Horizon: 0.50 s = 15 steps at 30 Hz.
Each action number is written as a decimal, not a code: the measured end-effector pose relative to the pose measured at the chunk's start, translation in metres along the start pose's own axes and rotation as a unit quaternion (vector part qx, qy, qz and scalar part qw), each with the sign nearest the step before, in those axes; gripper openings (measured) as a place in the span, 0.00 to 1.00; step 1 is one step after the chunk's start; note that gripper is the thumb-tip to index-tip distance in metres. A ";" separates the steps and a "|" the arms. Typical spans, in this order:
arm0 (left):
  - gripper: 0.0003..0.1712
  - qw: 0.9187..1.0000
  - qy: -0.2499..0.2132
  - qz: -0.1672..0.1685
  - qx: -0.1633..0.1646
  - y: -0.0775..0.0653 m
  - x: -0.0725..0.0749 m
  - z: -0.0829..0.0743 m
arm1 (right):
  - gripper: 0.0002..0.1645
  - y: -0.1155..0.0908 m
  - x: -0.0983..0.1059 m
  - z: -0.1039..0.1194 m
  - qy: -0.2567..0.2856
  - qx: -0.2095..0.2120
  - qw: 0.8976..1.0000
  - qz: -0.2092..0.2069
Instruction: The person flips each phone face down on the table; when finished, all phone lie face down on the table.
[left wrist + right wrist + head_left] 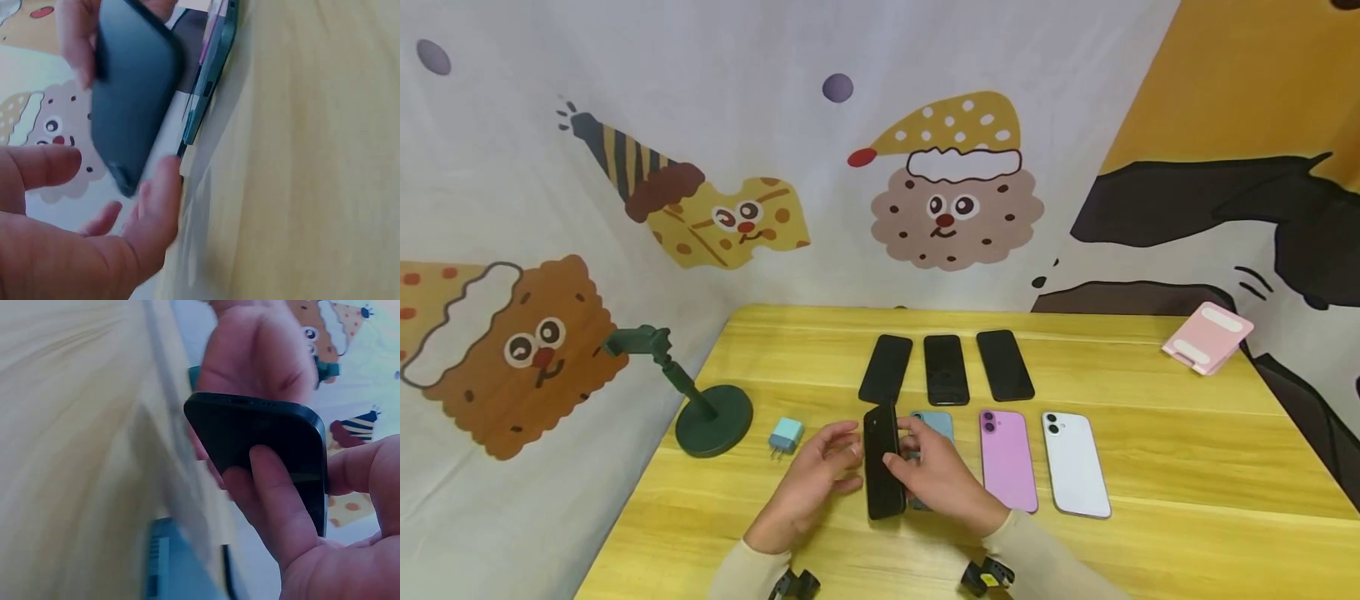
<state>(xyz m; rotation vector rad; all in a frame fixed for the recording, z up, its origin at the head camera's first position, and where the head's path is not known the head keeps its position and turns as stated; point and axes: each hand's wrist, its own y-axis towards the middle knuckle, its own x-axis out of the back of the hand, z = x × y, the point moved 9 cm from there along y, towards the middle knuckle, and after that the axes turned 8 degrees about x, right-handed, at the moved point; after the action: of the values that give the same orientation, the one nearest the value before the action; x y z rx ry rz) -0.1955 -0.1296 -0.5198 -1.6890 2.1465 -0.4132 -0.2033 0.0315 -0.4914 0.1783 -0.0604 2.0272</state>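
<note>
A black smartphone [883, 471] is tilted up off the table between the two hands. My right hand [951, 479] pinches it by its right side, thumb on the face turned to the head camera, fingers [281, 500] pressed flat on the other face in the right wrist view. Close to its left side, my left hand [820, 471] is held with loosely bent, parted fingers; the left wrist view shows a gap between thumb and phone. Beneath the right hand lies a blue phone [942, 423], mostly covered. To the right are a pink phone [1009, 467] and a white phone [1078, 471], backs up.
Three black phones [946, 371] lie in a row farther back. On the left stand a green lamp-like stand [715, 421] and a blue charger plug [786, 435]. A pink folding holder [1210, 337] sits at the back right. A printed cloth [760, 67] hangs behind the wooden table.
</note>
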 end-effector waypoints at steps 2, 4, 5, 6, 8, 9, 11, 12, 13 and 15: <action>0.33 1.000 -0.025 0.012 0.010 0.002 0.000 0.003 | 0.32 -0.001 0.001 0.006 0.006 0.004 1.000 -0.002; 0.33 0.998 -0.042 0.035 0.020 0.003 -0.004 0.006 | 0.32 -0.002 0.001 0.012 0.010 0.010 1.000 -0.004; 0.33 0.998 -0.046 0.046 0.022 0.003 -0.005 0.007 | 0.32 -0.002 0.000 0.014 0.012 0.011 1.000 -0.005; 0.32 0.997 -0.050 0.055 0.022 0.003 -0.007 0.008 | 0.32 -0.002 -0.001 0.015 0.015 0.012 1.000 -0.006; 0.31 0.996 -0.056 0.063 0.018 0.005 -0.007 0.009 | 0.33 -0.002 -0.002 0.016 0.018 0.012 1.000 -0.009; 0.30 0.997 -0.056 0.058 0.015 0.005 -0.005 0.009 | 0.33 -0.001 -0.002 0.017 0.017 0.012 1.000 -0.010; 0.28 0.997 -0.055 0.048 0.010 0.006 -0.001 0.008 | 0.33 0.001 -0.002 0.015 0.018 0.009 1.000 -0.012; 0.28 0.998 -0.054 0.042 0.009 0.006 0.001 0.008 | 0.33 0.002 -0.002 0.013 0.016 0.008 1.000 -0.014; 0.28 0.998 -0.050 0.036 0.007 0.006 0.003 0.008 | 0.33 0.003 -0.001 0.011 0.015 0.007 1.000 -0.016; 0.27 0.999 -0.043 0.021 0.004 0.005 0.008 0.007 | 0.33 0.005 0.000 0.008 0.011 0.005 1.000 -0.021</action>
<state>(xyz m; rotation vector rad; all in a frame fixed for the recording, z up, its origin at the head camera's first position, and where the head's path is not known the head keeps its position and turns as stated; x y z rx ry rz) -0.1978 -0.1358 -0.5291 -1.6240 2.1118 -0.3306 -0.2068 0.0287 -0.4833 0.1615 -0.0332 1.9872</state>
